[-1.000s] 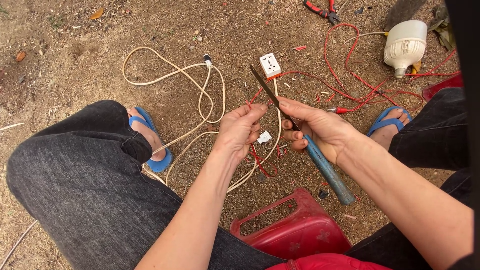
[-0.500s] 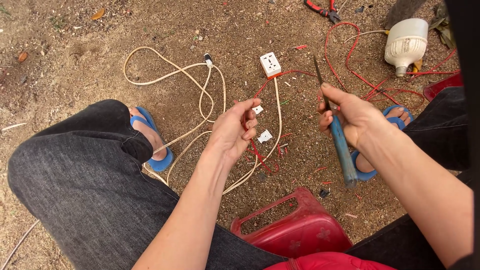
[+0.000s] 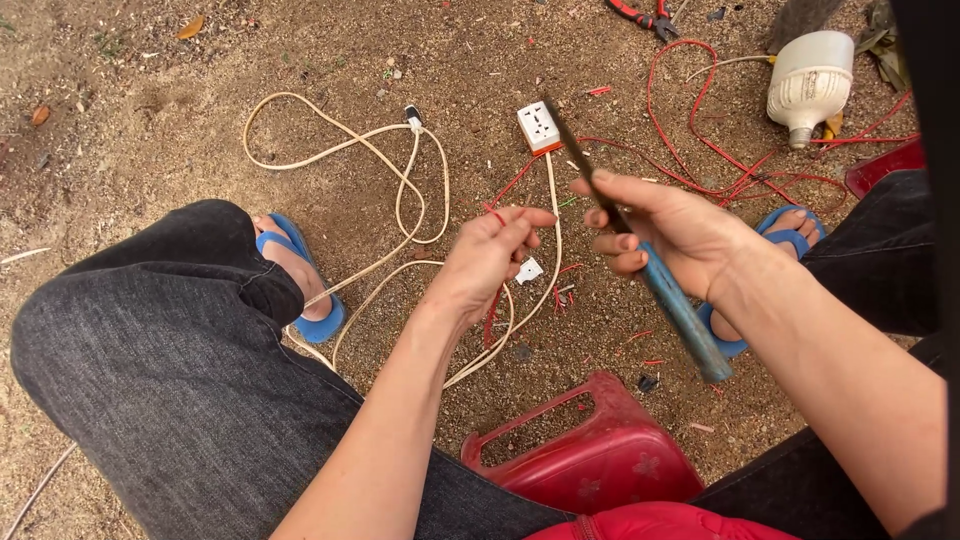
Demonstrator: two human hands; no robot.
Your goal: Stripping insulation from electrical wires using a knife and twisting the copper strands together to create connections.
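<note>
My left hand (image 3: pixel 487 262) is raised in the middle of the view, its fingertips pinched on a thin red wire (image 3: pixel 497 215). To its right, my right hand (image 3: pixel 672 228) grips a knife (image 3: pixel 668 292) with a blue handle, the dark blade pointing up and away toward a white socket block (image 3: pixel 538 126) on the dirt. A cream cable (image 3: pixel 345 150) runs from the socket in loops across the ground. A small white piece (image 3: pixel 528 270) lies below my left hand.
A white bulb (image 3: pixel 808 80) lies at the top right among tangled red wires (image 3: pixel 720 150). Red-handled pliers (image 3: pixel 640 14) rest at the top edge. A red plastic stool (image 3: pixel 590 455) sits between my knees. Blue sandals are on both feet.
My right hand has swung the knife back toward the left hand, blade again tilted up-left. The left hand has lifted and closed its fingertips on the red wire.
</note>
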